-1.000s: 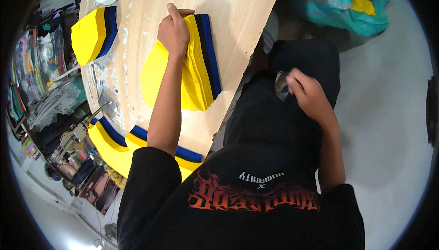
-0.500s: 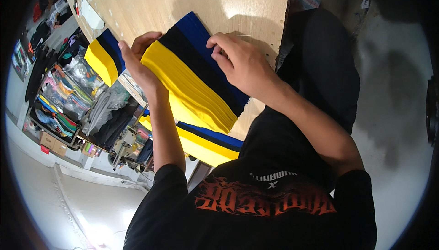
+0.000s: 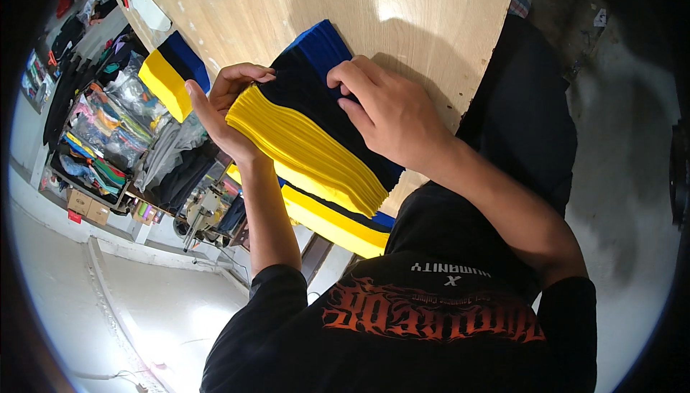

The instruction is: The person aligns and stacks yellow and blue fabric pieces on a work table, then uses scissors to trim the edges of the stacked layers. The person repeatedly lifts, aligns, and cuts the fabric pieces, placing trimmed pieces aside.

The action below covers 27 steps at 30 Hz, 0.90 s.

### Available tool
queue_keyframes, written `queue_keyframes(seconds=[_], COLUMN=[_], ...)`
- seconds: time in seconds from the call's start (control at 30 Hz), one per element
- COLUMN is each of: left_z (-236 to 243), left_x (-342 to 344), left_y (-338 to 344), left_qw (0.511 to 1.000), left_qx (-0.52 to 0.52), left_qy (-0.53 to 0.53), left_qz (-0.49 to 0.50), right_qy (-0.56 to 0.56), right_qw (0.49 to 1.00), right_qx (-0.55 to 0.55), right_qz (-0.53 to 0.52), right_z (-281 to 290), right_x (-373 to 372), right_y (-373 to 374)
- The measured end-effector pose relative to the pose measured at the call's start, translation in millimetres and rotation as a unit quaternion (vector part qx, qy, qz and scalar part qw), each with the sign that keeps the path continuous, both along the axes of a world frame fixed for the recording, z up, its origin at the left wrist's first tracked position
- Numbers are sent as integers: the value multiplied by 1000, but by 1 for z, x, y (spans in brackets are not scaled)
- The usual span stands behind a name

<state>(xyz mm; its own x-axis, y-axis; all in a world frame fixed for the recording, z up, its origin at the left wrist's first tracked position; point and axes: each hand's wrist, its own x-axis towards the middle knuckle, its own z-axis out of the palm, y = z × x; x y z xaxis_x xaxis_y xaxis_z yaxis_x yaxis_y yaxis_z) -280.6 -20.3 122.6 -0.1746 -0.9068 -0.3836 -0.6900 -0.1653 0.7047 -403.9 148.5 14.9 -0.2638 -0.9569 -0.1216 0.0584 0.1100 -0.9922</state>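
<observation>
A thick stack of striped fabric pieces (image 3: 309, 141), in yellow, black and blue bands, lies slantwise between my hands. The many layers show as ridges along its yellow side. My left hand (image 3: 233, 116) is bent around its left corner, with fingertips on the black band and the thumb sticking up apart. Over the black and blue part hovers or rests my right hand (image 3: 392, 109), fingers half curled, with a gap between thumb and forefinger. Nothing shows in that gap; contact with the cloth is hard to tell.
A smaller folded striped bundle (image 3: 172, 73) sits at the wooden table's (image 3: 431, 5) left edge. Another striped stack (image 3: 334, 224) lies near my body. Beyond the left edge are bagged garments (image 3: 115, 120) and a sewing machine (image 3: 205, 210). A white card (image 3: 151, 5) lies far left.
The view has shifted a little. My left fingers have come further over the stack's corner, and the layers at the blue end have fanned apart. My right hand stays over the stack.
</observation>
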Motion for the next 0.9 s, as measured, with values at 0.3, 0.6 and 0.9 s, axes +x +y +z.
queue_keyframes(seconds=[0.3, 0.6, 0.9], left_z=[0, -3, -2], left_x=[1, 6, 1], left_y=[2, 3, 8], left_qw=[999, 997, 999], left_qx=[-9, -8, -36], left_qy=[38, 79, 31], left_qz=[4, -4, -9], right_qy=[93, 85, 210], right_qw=[994, 996, 960], right_qx=[-16, 10, -146], right_qz=[-46, -38, -110], right_z=[2, 4, -20], right_x=[5, 3, -14], right_y=[-7, -17, -113])
